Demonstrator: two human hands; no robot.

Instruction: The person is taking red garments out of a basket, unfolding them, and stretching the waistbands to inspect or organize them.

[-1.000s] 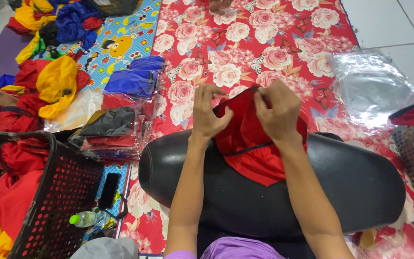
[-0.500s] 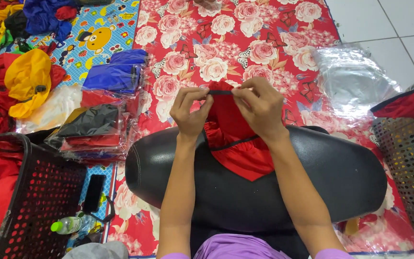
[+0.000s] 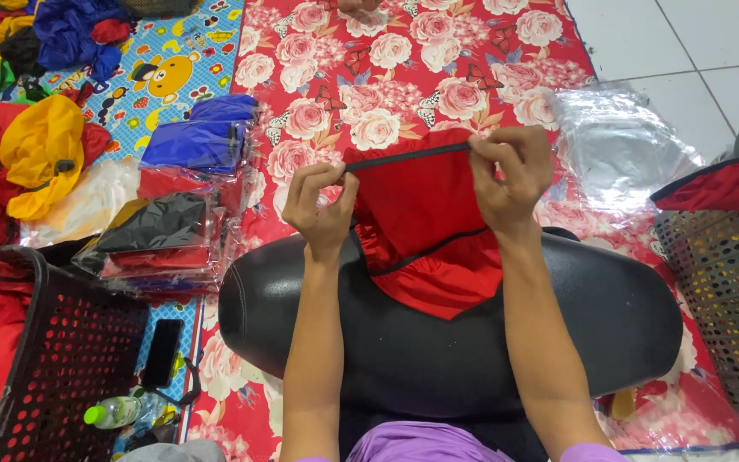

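A red cloth piece (image 3: 425, 222) with black trim is stretched between both hands above a black padded cushion (image 3: 438, 342). My left hand (image 3: 322, 201) pinches the left end of its black edge band. My right hand (image 3: 511, 171) pinches the right end, a bit higher. The cloth's lower part hangs down onto the cushion in a point.
A red floral mat (image 3: 404, 68) covers the floor. Packed folded cloths in clear bags (image 3: 177, 227) lie at left, beside a black basket (image 3: 53, 359) of red cloth. A phone (image 3: 162, 352) and small bottle (image 3: 113, 413) lie near it. Clear plastic bags (image 3: 622, 150) and a grey basket (image 3: 729, 282) sit at right.
Both hands moved apart, pulling the bunched red cloth out flat along its black edge band. The view shifted slightly to the right.
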